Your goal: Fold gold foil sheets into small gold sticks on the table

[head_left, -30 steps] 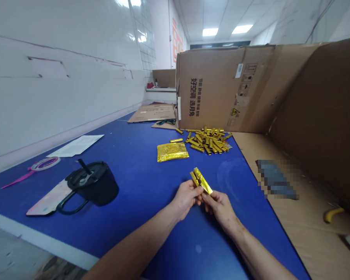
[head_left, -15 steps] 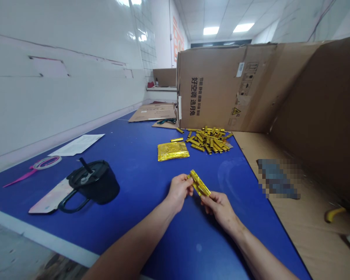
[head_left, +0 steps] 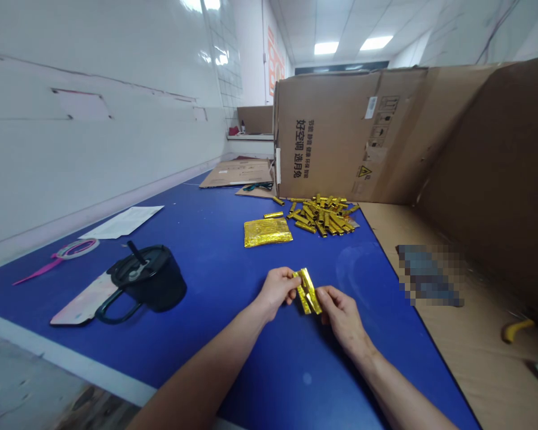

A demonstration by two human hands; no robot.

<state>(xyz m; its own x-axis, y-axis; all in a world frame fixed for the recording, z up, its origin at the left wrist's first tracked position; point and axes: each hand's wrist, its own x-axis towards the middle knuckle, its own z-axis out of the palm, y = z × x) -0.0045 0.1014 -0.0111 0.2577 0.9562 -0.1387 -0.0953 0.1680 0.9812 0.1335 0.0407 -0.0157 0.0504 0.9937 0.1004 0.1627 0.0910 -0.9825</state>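
Observation:
Between my two hands is a narrow piece of folded gold foil paper (head_left: pixel 314 294), its two long sides spread with a gap in the middle. My left hand (head_left: pixel 278 286) pinches its left side near the upper end. On the right side, the thumb and fingers of my right hand (head_left: pixel 342 312) are closed on its edge. The piece is held over the blue table (head_left: pixel 233 280). Beyond it lie a flat stack of gold foil sheets (head_left: pixel 268 232), a single gold roll (head_left: pixel 273 215) and a heap of small gold foil rolls (head_left: pixel 325 215).
A black lidded mug (head_left: pixel 150 278) stands at left beside a pale pink flat item (head_left: pixel 78 301), a tape roll (head_left: pixel 78 248) and white paper (head_left: pixel 121 222). Large cardboard boxes (head_left: pixel 336 137) rise behind the heap. Cardboard (head_left: pixel 448 334) with a blurred dark item covers the right side.
The gold foil paper has turned more upright, and its two sides have spread apart with a gap between them. My right hand has shifted slightly to the right.

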